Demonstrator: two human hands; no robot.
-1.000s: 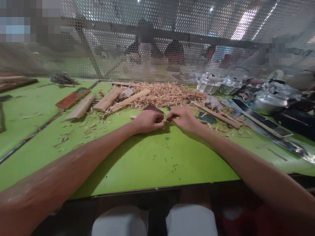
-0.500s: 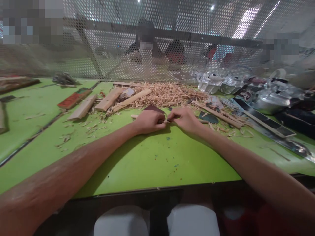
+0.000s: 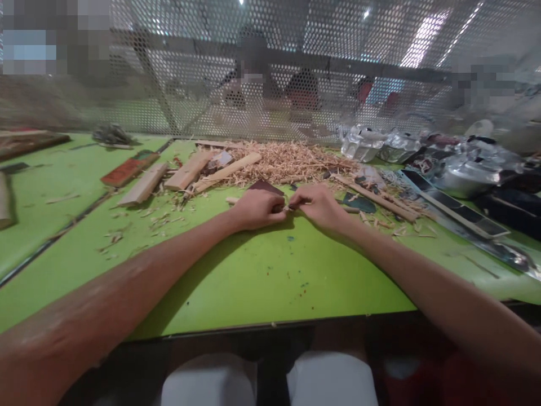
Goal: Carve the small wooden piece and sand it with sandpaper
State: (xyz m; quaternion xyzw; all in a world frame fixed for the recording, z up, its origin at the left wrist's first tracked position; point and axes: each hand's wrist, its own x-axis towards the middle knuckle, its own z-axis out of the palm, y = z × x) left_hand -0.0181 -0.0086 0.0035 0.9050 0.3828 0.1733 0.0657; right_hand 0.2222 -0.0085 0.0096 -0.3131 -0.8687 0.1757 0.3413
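Note:
My left hand point(image 3: 261, 210) and my right hand point(image 3: 315, 204) meet near the middle of the green table point(image 3: 262, 287), fingers closed and fingertips nearly touching. Between them is a small pale piece, too little to make out. A thin wooden stick point(image 3: 232, 200) pokes out left of my left hand, and a similar stick end point(image 3: 351, 210) shows right of my right hand; whether they are one piece is hidden. Behind my left hand lies a dark brown sheet point(image 3: 265, 186). A dark green scrap point(image 3: 359, 202) rests beyond my right hand.
Wood shavings point(image 3: 291, 158) are heaped against the perforated metal screen point(image 3: 203, 107). Wooden blocks point(image 3: 143, 184) and a red-orange block point(image 3: 127, 169) lie left. Foil-like silvery objects point(image 3: 469, 166) and a long strip with dark panels point(image 3: 454, 203) are at right. People sit behind the screen.
The whole view has shifted very slightly to the right. Both hands keep the same pose and place on the table.

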